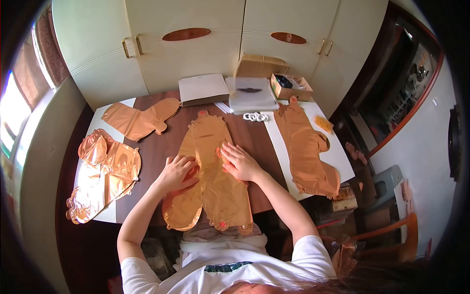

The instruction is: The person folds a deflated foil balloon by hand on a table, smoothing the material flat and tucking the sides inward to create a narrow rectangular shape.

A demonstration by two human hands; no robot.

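Note:
A deflated copper-coloured foil balloon [210,147] lies flat before me on the table, its lower end reaching the front edge and split into two lobes. My left hand [178,172] rests on its left edge, fingers slightly bent and thumb apart. On the right side of the same balloon, my right hand [240,161] lies flat with fingers stretched out. Both palms are hidden from view.
More deflated foil balloons lie around: one at back left [139,117], a shiny crumpled one [107,171] at left, another [306,152] at right. Behind are a white box [203,88], plastic sleeves [252,95], white rings [255,117] and a small open box [292,90].

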